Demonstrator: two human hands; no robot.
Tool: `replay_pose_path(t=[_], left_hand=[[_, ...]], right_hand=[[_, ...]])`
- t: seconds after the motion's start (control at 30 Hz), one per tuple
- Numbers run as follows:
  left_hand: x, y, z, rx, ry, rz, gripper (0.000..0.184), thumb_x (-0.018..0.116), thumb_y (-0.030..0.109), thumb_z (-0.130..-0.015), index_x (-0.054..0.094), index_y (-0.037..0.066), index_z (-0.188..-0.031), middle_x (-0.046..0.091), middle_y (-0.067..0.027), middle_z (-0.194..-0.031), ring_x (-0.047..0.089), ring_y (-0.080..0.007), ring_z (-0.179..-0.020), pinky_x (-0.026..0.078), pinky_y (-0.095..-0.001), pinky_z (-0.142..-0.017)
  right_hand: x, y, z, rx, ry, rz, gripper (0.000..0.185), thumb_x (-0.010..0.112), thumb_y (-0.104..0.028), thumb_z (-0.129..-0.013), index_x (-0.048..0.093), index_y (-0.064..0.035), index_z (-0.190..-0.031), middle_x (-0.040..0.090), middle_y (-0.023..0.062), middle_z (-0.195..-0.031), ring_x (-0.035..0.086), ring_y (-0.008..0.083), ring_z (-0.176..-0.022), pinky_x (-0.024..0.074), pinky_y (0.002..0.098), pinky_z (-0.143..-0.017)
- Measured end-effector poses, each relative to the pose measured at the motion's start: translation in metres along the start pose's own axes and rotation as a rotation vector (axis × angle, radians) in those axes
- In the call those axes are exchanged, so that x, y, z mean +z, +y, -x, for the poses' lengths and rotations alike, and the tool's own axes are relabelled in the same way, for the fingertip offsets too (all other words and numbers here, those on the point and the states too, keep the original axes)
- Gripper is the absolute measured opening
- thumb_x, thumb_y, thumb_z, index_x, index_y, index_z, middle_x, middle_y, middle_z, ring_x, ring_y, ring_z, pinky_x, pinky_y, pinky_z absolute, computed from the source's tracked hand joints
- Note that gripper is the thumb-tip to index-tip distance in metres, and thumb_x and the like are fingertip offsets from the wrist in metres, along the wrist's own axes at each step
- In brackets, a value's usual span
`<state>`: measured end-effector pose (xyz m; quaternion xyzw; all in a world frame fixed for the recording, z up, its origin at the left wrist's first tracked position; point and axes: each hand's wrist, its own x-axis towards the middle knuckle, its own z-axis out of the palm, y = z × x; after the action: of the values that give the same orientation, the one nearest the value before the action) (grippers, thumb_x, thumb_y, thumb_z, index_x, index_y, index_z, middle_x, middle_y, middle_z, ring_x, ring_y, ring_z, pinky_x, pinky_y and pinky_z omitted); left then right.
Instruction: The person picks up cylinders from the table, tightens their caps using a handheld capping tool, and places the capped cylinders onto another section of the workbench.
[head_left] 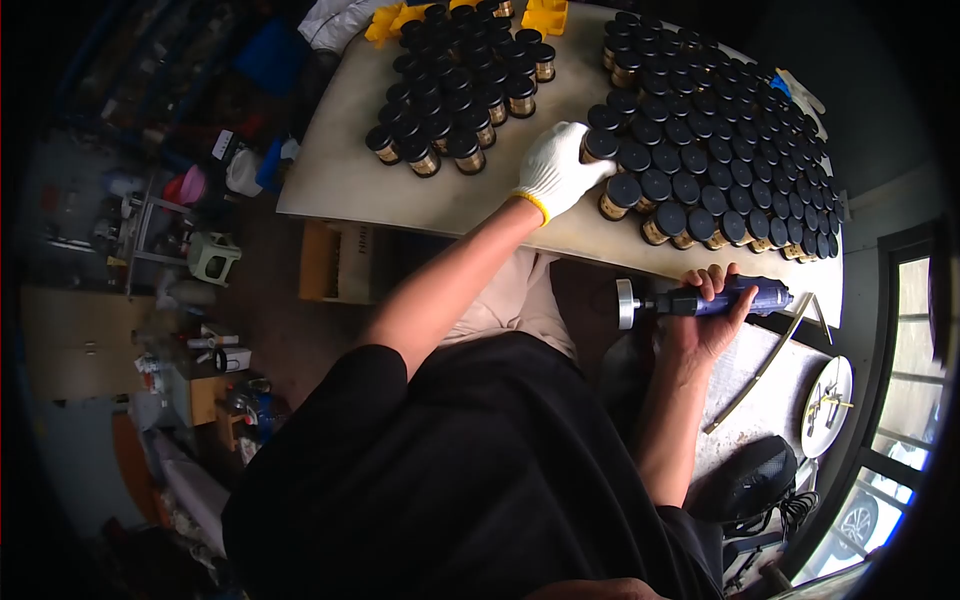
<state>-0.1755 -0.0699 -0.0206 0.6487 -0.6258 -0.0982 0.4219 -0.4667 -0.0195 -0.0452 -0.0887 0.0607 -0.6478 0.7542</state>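
My left hand [558,165], in a white knitted glove with a yellow cuff, has its fingers closed around a black-lidded jar [600,146] at the near left edge of the right-hand group of jars [720,150]. My bare right hand [706,318] grips a purple electric screwdriver [765,296] in front of the table edge. A round silver cap-shaped head [626,304] is fitted on the tool's tip, pointing left and apart from the jars. The jars are short, with gold-brown labels.
Another group of jars [440,110] stands on the left of the pale table [335,180]. Yellow trays [545,16] lie at the back. A second surface [730,375] on the right bears a bent strip [757,377] and a black bag [750,475]. Beside it is a round white disc [827,408].
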Motion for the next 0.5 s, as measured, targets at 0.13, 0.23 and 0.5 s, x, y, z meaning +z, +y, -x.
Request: replay_pose_path(t=[0.13, 0.23, 0.5], left_hand=[[-0.005, 0.005, 0.010, -0.090, 0.016, 0.307, 0.034, 0.081, 0.029, -0.081, 0.067, 0.004, -0.099, 0.070, -0.0077, -0.088, 0.068, -0.0200, -0.079, 0.052, -0.0332, -0.069], [-0.046, 0.029, 0.043, -0.345, -0.128, 0.769, 0.029, 0.072, 0.024, -0.092, 0.063, 0.002, -0.109, 0.069, -0.0038, -0.085, 0.065, -0.0103, -0.077, 0.050, -0.0243, -0.064], [-0.032, 0.067, 0.130, -0.042, -0.617, 0.539, 0.031, 0.079, 0.018, -0.084, 0.063, 0.003, -0.106, 0.064, -0.0033, -0.083, 0.064, -0.0152, -0.079, 0.050, -0.0326, -0.066]], right_hand=[[0.002, -0.003, 0.001, -0.021, 0.023, -0.041, 0.042, 0.065, -0.042, -0.096, 0.060, -0.0032, -0.113, 0.050, 0.0054, -0.080, 0.045, 0.0153, -0.067, 0.0419, 0.0362, -0.079], [0.005, -0.005, 0.000, -0.053, 0.022, -0.077, 0.043, 0.064, -0.042, -0.096, 0.061, -0.0027, -0.113, 0.048, 0.0048, -0.079, 0.045, 0.0150, -0.067, 0.0420, 0.0362, -0.079], [0.004, -0.006, 0.000, -0.020, 0.038, -0.201, 0.044, 0.070, -0.041, -0.092, 0.059, -0.0014, -0.110, 0.046, 0.0041, -0.078, 0.046, 0.0138, -0.067, 0.0418, 0.0357, -0.082]])
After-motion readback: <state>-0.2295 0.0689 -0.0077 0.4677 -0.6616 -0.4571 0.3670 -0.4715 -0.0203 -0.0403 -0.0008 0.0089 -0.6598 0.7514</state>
